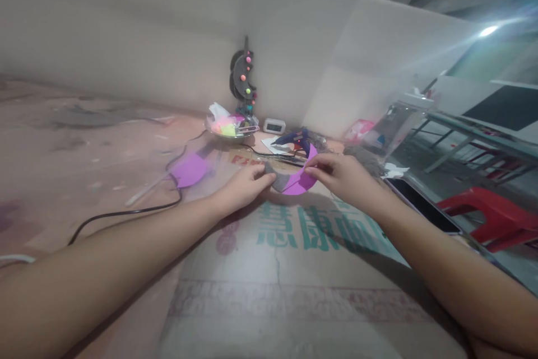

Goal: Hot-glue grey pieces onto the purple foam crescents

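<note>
A curved crescent piece, grey at its left part (280, 182) and purple at its right part (299, 184), is held up between both hands above the printed board. My left hand (246, 185) pinches the grey end between thumb and fingers. At the purple end, my right hand (336, 173) grips the edge with thumb and forefinger. Behind the piece lies a dark blue glue gun (290, 138) with a small red light. To the left, a purple cut piece (190, 169) rests on the table near a black cable.
A dish (229, 130) of colourful bits, a grey crescent ornament with coloured balls (242, 76) and a small white clock (274, 126) stand along the wall. At right are a clear container (401, 124), a dark-screened device (424, 205) and a red stool (491, 213).
</note>
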`<state>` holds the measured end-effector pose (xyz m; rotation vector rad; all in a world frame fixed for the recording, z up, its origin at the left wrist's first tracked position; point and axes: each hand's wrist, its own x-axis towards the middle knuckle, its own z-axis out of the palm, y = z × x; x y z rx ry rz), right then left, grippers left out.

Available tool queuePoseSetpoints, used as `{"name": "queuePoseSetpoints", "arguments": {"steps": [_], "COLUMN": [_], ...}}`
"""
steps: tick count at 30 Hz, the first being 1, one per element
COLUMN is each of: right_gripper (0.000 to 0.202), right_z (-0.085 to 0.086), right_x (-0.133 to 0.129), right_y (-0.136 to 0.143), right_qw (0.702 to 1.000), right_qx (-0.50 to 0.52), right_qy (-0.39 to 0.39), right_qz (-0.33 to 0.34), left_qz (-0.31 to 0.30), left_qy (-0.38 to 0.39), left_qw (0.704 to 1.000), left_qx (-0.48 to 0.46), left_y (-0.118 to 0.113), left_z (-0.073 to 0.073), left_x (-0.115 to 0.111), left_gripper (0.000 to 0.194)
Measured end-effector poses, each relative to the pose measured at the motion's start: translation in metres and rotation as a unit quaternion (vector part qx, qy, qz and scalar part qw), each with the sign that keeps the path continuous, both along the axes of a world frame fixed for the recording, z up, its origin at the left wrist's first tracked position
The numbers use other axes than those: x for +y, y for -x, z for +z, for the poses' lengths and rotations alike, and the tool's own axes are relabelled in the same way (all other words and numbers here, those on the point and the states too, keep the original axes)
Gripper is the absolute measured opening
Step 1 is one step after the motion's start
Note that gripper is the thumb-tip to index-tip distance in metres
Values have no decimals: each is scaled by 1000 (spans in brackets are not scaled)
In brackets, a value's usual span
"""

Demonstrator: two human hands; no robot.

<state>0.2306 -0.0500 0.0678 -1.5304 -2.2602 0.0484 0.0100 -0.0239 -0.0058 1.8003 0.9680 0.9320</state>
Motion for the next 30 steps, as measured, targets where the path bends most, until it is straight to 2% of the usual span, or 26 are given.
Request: {"name": "queuePoseSetpoints", "arguments": {"steps": [10, 18, 24, 30], "right_gripper": [17, 19, 20, 19], "right_z": [9, 3, 4, 3], "right_x": [18, 33, 32, 32], "right_y": [-23, -41, -38, -37], "right_qw": [1000, 998, 998, 998], "right_qx": [-19, -11, 7, 16], "right_qy": [10, 7, -29, -31], "right_qz": [-23, -56, -62, -54], "left_qz": [-27, -44, -52, -72], "left_qy": [35, 73, 92, 72], "left_qw": [999, 995, 993, 994], "left_qx": [-27, -48, -47, -28], "left_y": [-1, -3, -4, -1], "left_z": [2, 8, 9, 5], "left_x": [-2, -7, -7, -4], "left_gripper": [28, 23, 23, 25]}}
